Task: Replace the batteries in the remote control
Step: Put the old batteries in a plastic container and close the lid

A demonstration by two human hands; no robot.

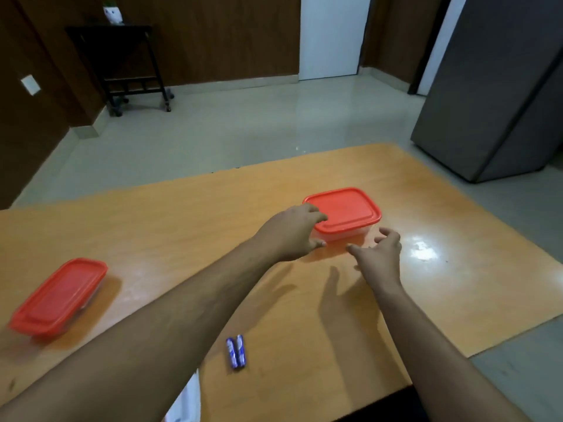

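- A container with a red lid point(58, 296) sits near the left edge of the desk point(182, 233), its clear base barely showing under the lid.
- Two blue batteries point(236, 351) lie side by side, touching, close to the near edge of the desk, between the two forearms.
- The remote control cannot be seen anywhere on the desk.
- The left hand point(292, 236) reaches across the desk to the second container; its grip is spread, with the fingertips point(320, 216) on the left end of the lid and the thumb low against the near side of the box.
- The second container point(344, 214), also with a red lid over a clear base, stands toward the far right part of the desk; its lid is on.
- The right hand point(379, 254) hovers just beside the near right corner of that container, its grip spread, fingers curled and apart, touching nothing I can make out.
- A bright patch of reflected light lies on the desk to the right of that hand.
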